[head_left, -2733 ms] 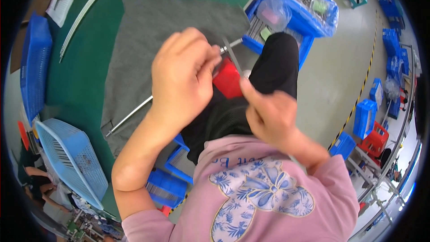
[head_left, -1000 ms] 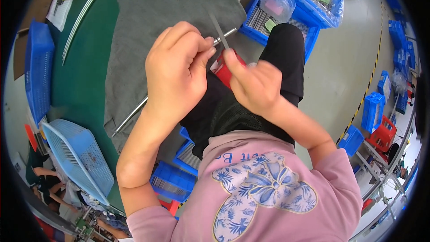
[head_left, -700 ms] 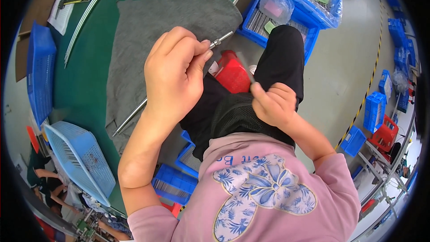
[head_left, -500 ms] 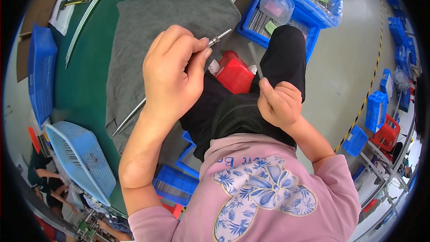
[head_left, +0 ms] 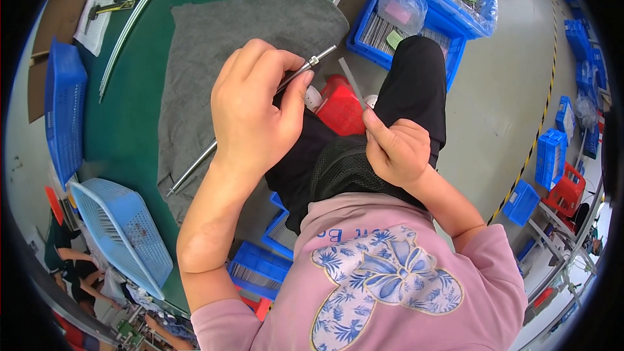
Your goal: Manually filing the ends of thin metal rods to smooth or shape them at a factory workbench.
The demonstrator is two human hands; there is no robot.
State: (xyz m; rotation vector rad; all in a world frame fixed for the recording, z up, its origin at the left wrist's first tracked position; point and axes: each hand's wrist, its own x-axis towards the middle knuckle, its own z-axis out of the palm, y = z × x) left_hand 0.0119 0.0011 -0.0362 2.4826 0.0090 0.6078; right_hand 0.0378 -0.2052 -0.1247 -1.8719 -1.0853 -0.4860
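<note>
Between the thumb and fingers of my left hand [head_left: 260,104] is a long thin metal rod [head_left: 193,168]. Its stepped tip, with a small collar [head_left: 314,60], points up and to the right past my fingertips. The rod's other end slants down behind my wrist over the grey cloth [head_left: 247,19]. My right hand [head_left: 400,149] is closed round a flat, narrow grey strip [head_left: 353,83], thumb laid along it. The strip's free end stands near the rod's tip, with a gap between them. What lies inside my right fist is hidden.
The grey cloth covers part of a green table [head_left: 136,130]. A light-blue basket [head_left: 123,234] and a darker blue basket [head_left: 65,110] stand at the left. Blue bins of metal parts [head_left: 448,68] sit beyond my knee. A red stool [head_left: 341,107] is between my legs.
My right hand has moved slightly left, and the strip now tilts left, closer to the rod's tip. My left hand has shifted slightly to the right, still holding the rod.
</note>
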